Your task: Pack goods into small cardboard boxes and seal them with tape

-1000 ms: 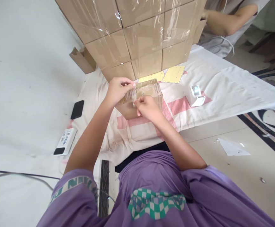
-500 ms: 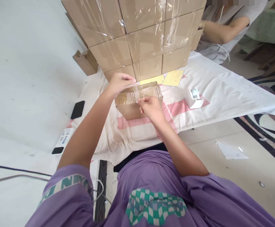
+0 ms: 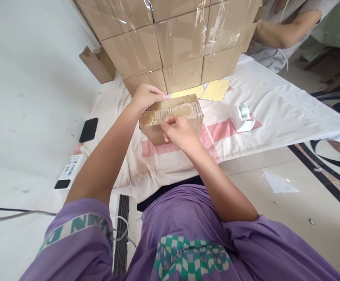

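A small brown cardboard box point(image 3: 187, 128) stands before me on the cloth, its top edges covered with shiny tape. Rows of thin, ragged edges show inside it; what they belong to I cannot tell. My left hand point(image 3: 148, 96) is over the box's far left edge, thumb and fingers pinched together by a small whitish bit. At the near edge, my right hand point(image 3: 179, 129) is closed, with its fingertips at the box's upper rim. Whatever is between the fingers of either hand is too small to make out.
Behind stands a tall stack of taped cartons point(image 3: 181, 39). Yellow cards point(image 3: 216, 90) lie at its foot. A white tape dispenser-like object point(image 3: 242, 118) is on the right, a black phone point(image 3: 88, 130) on the left. An open carton point(image 3: 98, 64) sits near the wall. A co-worker's arm point(image 3: 289, 33) shows at upper right.
My right hand has shifted slightly left along the box's near edge. The left hand stays at the far edge, still pinched. The whole view has tilted a little.
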